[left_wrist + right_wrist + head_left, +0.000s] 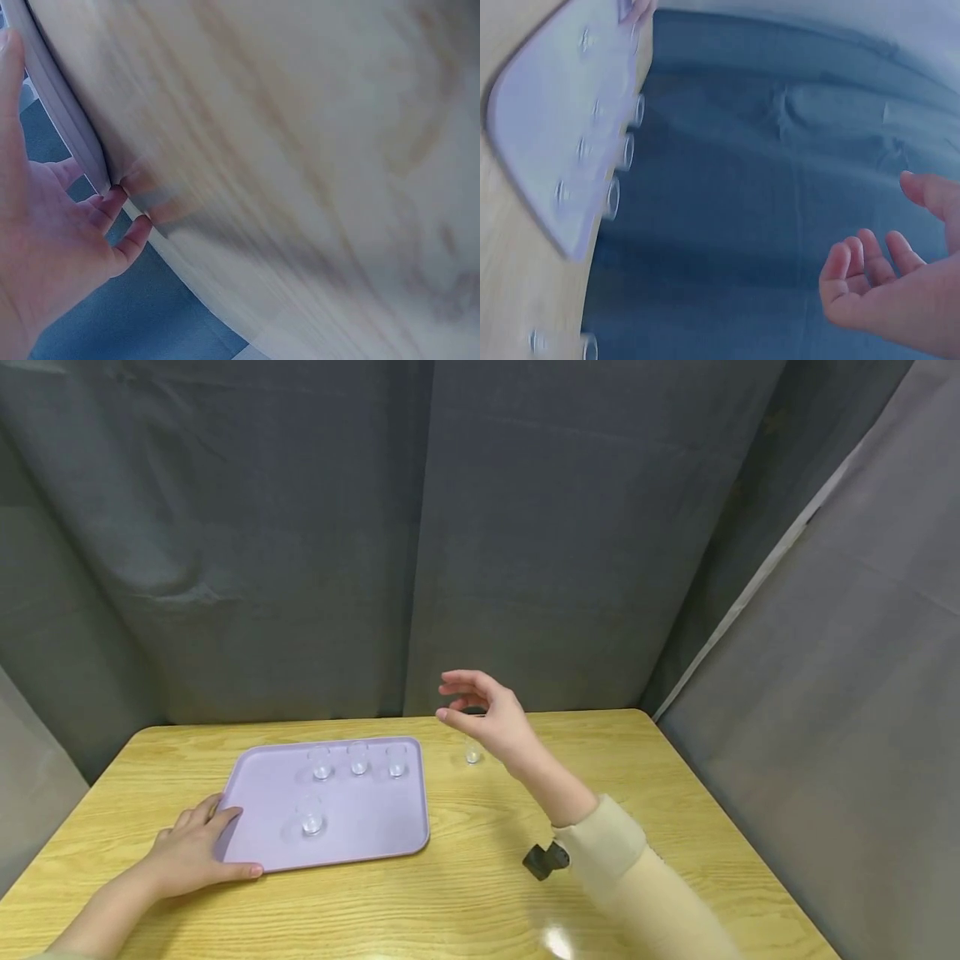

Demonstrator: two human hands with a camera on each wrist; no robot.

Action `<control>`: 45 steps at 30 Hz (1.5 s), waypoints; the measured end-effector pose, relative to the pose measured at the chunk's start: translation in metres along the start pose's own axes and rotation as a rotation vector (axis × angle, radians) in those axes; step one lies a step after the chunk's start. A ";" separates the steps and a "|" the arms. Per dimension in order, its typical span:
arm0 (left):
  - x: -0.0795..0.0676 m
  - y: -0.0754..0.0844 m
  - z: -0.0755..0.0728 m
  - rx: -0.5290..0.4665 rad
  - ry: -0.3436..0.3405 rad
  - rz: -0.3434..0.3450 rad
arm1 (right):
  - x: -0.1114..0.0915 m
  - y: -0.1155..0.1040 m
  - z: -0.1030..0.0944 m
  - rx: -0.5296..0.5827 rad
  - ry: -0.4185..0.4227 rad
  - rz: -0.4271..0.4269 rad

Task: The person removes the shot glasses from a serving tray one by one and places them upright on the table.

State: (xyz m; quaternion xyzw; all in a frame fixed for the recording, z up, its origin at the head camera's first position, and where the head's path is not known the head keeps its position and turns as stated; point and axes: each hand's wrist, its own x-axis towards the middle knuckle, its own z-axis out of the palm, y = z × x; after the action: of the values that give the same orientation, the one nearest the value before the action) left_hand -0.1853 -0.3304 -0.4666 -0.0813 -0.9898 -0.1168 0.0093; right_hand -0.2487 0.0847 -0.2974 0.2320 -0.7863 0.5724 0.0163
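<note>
Right hand (491, 720) up in the air, left hand (187, 856) on the tray (375, 831)!
Four glasses (311, 824) on board, three along the far side, one nearer; a fifth glass (472, 754) on the table (450, 910), right of the tray. Left thumb and fingers spread at its near left corner; right fingers loosely bent, thumb apart, holding nothing.

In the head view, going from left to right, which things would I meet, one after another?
Left hand, back-left glass on the purple tray, back-middle glass, back-right glass, lone glass beside the tray, small black object.
</note>
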 end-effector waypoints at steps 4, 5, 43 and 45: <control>-0.001 -0.001 -0.001 0.000 -0.001 0.001 | 0.002 -0.003 0.021 0.055 -0.028 -0.021; -0.001 -0.001 -0.001 0.001 -0.002 0.001 | 0.002 -0.004 0.027 0.068 -0.039 -0.028; -0.001 0.009 0.000 0.004 0.009 0.004 | -0.003 0.086 0.193 -0.164 -0.179 0.124; 0.000 0.010 0.001 0.007 0.011 0.007 | -0.003 0.091 0.195 -0.162 -0.181 0.134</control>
State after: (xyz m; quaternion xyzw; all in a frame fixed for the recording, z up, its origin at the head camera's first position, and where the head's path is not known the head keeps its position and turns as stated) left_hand -0.1833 -0.3210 -0.4653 -0.0842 -0.9898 -0.1135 0.0153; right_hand -0.2345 -0.0698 -0.4465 0.2275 -0.8419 0.4837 -0.0744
